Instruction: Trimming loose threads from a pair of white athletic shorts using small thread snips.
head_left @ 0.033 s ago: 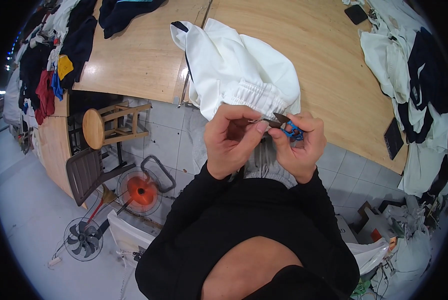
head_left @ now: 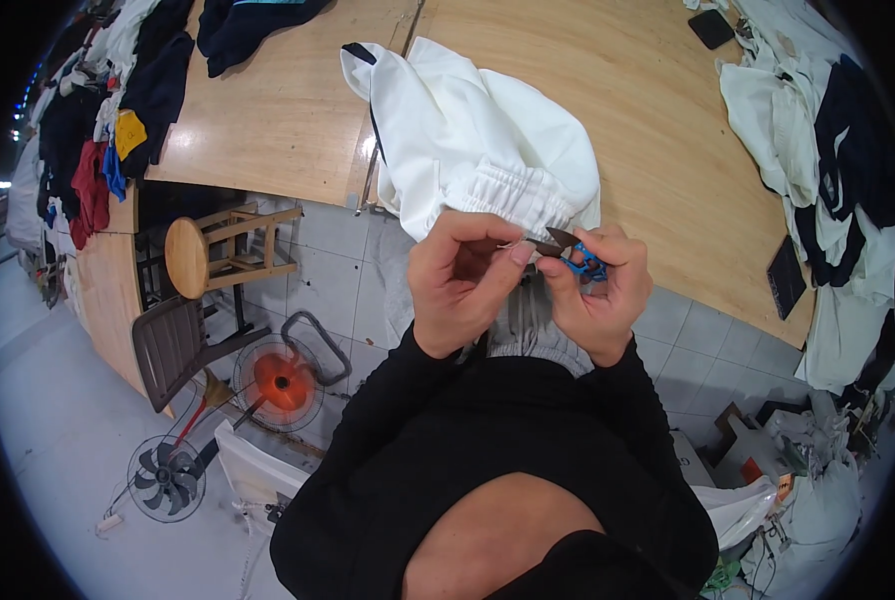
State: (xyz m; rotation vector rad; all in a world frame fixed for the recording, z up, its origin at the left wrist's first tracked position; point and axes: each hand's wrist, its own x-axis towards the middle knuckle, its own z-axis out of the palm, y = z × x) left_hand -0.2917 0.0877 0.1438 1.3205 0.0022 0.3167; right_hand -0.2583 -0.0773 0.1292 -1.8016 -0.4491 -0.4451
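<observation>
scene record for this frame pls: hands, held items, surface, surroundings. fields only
left hand: fingers pinched at the elastic waistband of the white fabric garment
right hand: holds small blue-handled thread snips, blades pointing at the waistband
garment: lies over the edge of the light wooden table
table, right side: white and dark clothes, flat black device
floor, left: round wooden stool, orange floor fan

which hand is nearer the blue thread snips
Right. The right hand holds the blue thread snips; the left hand sits just left of the blades, pinching near their tips.
</observation>
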